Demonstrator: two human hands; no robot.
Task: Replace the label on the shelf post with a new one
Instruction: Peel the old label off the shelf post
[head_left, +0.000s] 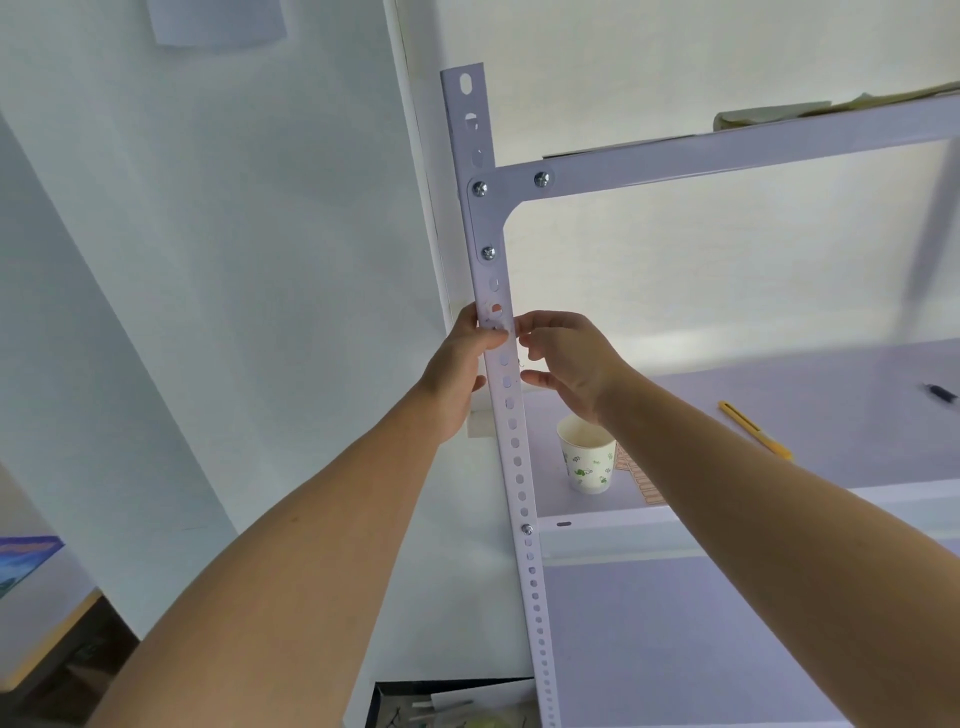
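Note:
A white perforated shelf post (511, 426) runs from top to bottom through the middle of the view. My left hand (460, 371) grips the post from its left side, thumb across the front face just below a hole that shows orange. My right hand (569, 366) is at the post's right edge at the same height, its fingertips curled toward a thin, nearly clear label strip (516, 338) on that edge. The label is too faint to make out clearly.
A paper cup (586, 454) with a green print stands on the shelf board (779, 395) just right of the post. A yellow utility knife (756, 430) and a dark pen (940, 392) lie farther right. A sheet with brown strips (641, 480) lies beside the cup.

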